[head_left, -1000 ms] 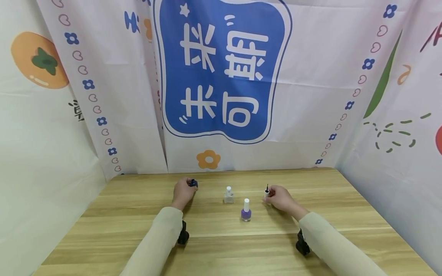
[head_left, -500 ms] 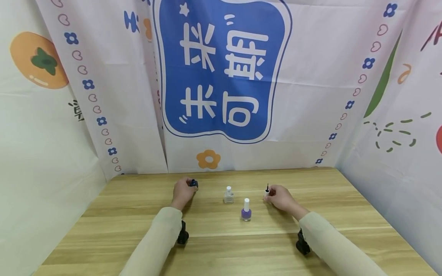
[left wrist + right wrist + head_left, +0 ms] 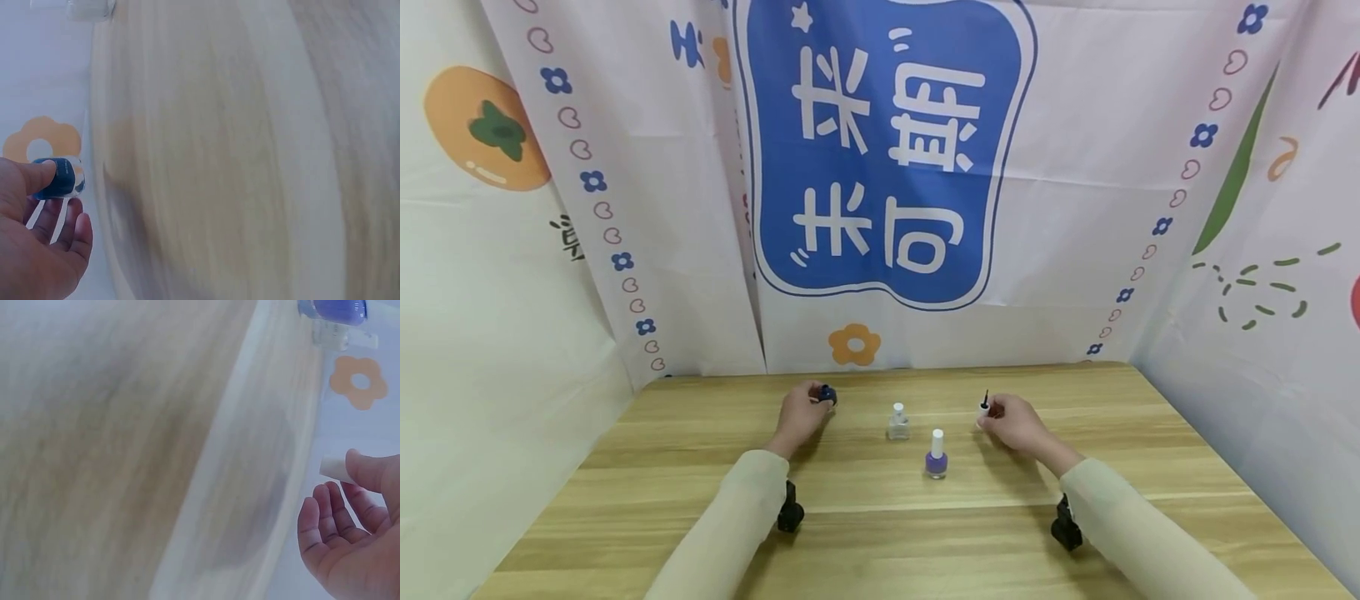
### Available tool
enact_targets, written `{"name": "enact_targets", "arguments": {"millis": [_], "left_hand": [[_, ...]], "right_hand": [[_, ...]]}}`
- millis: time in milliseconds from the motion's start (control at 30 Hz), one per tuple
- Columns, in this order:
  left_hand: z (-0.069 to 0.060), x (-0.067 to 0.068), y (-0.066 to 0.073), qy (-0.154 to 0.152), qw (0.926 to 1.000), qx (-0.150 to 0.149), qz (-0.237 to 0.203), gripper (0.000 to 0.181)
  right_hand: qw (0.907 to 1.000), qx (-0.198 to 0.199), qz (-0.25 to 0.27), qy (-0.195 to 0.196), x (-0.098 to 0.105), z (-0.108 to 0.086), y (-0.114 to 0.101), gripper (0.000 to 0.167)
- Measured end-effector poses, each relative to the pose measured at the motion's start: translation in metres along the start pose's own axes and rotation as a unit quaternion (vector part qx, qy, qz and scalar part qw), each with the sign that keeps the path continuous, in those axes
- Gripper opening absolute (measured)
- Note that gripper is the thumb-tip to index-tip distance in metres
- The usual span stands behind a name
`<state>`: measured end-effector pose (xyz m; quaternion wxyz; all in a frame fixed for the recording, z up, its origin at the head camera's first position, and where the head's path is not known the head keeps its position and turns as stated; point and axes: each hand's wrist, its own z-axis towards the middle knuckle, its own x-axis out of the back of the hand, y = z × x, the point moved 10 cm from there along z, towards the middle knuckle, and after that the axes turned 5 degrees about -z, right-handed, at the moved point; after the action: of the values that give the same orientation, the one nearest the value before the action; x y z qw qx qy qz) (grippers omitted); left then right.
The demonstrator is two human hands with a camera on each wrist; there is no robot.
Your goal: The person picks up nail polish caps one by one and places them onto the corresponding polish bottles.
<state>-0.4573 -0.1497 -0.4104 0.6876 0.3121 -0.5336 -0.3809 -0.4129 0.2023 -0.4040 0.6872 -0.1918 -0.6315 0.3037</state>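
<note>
Currently in the left hand (image 3: 802, 416): a dark blue bottle (image 3: 827, 396), pinched between thumb and fingers that are parted only by its width; the other fingers bend loosely below, as the left wrist view shows.
Dark blue bottle: near the back edge of the surface (image 3: 850, 550), left of its middle, short dark neck uppermost; whether its base touches the wood, I cannot tell.
Right hand (image 3: 1015, 424): thumb and fingers pinch a white brush cap (image 3: 982, 412), the gap no wider than the cap; the remaining fingers curve loosely.
White brush cap: toward the back right corner, well apart from the dark blue bottle, its dark brush (image 3: 987, 398) pointing up.
Clear bottle (image 3: 898, 427): upright between the hands, white-topped, near the back edge.
Purple bottle (image 3: 936, 464): upright under a tall white top, near the clear bottle but closer to the front edge and the right edge.
Sleeves (image 3: 722, 518): pale, reaching in from the front edge, a black device (image 3: 790, 510) at each wrist.
Backdrop (image 3: 1060, 275): white cloth behind the back edge, printed with an orange flower (image 3: 840, 352) and a blue panel (image 3: 775, 250).
</note>
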Motion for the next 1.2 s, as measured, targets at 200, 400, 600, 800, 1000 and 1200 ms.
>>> {"name": "enact_targets", "arguments": {"millis": [200, 400, 600, 800, 1000, 1200], "left_hand": [[-0.005, 0.001, 0.006, -0.025, 0.9993, 0.011, -0.024, 0.026], [-0.007, 0.002, 0.014, -0.037, 0.9983, 0.009, -0.043, 0.025], [-0.012, 0.001, 0.025, -0.055, 0.9957, 0.004, -0.075, 0.024], [-0.018, 0.003, 0.041, -0.064, 0.9930, -0.006, -0.100, 0.025], [-0.026, 0.002, 0.048, -0.062, 0.9921, -0.001, -0.110, 0.027], [-0.037, -0.001, 0.051, -0.064, 0.9896, 0.002, -0.128, 0.026]], "right_hand": [[0.9997, 0.022, -0.006, -0.009, 0.008, -0.002, -0.012, 0.008], [0.9977, 0.062, 0.006, -0.026, 0.014, -0.005, -0.030, 0.007], [0.9964, 0.071, 0.009, -0.045, 0.019, -0.009, -0.042, 0.008], [0.9957, 0.079, 0.028, -0.039, 0.031, -0.013, -0.052, 0.007], [0.9945, 0.081, 0.053, -0.038, 0.038, -0.015, -0.057, 0.009], [0.9932, 0.088, 0.066, -0.037, 0.040, -0.018, -0.063, 0.005]]}}
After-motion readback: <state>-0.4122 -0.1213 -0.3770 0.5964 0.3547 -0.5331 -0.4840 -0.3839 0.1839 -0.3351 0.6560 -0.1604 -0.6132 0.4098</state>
